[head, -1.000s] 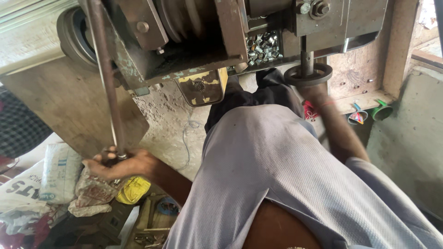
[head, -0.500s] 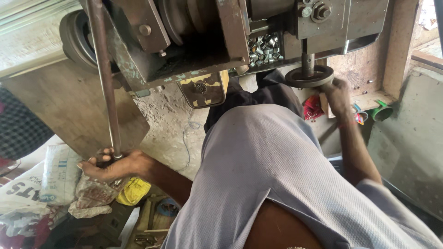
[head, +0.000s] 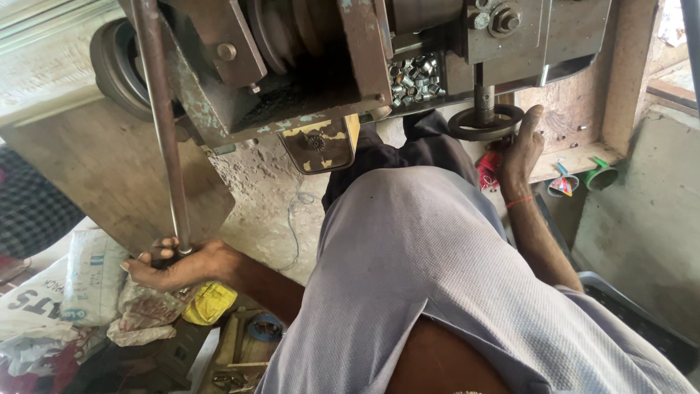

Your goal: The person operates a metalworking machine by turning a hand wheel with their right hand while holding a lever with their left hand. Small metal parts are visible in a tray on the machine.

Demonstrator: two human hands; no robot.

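The left hand (head: 175,264) is gripping the lower end of the long steel lever (head: 162,124), well left of the round die plate (head: 485,122). The right hand (head: 519,149), a second ago lower, is now reaching that ring-shaped plate with loosely open fingers, suggesting part placement. Small shiny nuts (head: 415,75) are lying heaped up-left of the plate, within the rusty, paint-chipped press frame (head: 321,58).

Left hand (head: 179,263) wrapped around lower end of long metal lever (head: 162,124), fingers closed on it. Right hand (head: 519,149) rests against round die plate (head: 485,122) under the press machine (head: 350,66), thumb raised. Small metal nuts (head: 414,76) piled inside machine frame.
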